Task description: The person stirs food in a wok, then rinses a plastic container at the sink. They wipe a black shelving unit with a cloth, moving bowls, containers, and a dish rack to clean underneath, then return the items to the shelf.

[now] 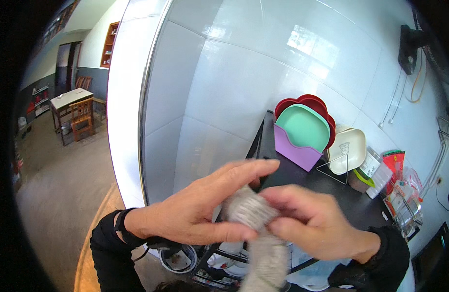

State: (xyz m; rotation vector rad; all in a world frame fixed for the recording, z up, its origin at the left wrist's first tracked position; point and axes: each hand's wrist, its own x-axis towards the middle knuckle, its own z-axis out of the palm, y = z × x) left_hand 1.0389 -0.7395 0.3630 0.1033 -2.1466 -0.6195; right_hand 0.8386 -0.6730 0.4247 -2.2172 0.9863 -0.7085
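A beige-grey ribbed cloth (250, 211) is bunched at its upper end between my two hands, and its loose length hangs down past the bottom of the view. My left hand (200, 204) cradles the bunch from the left, thumb across its near side and fingers stretched out along the far side. From the right, my right hand (310, 219) pinches the cloth between thumb and curled fingers. Motion blurs the cloth, and its far side is hidden by my hands. Both hands are above the front of a black shelf rack (283, 179).
On the rack's top stand a purple holder (295, 148) with green and red trays, cream plates (348, 149) in a wire stand, a jar (370, 160) and packets (394, 168). Dishes (231, 261) sit lower down. Tiled walls rise behind; a bucket (179, 259) is at lower left.
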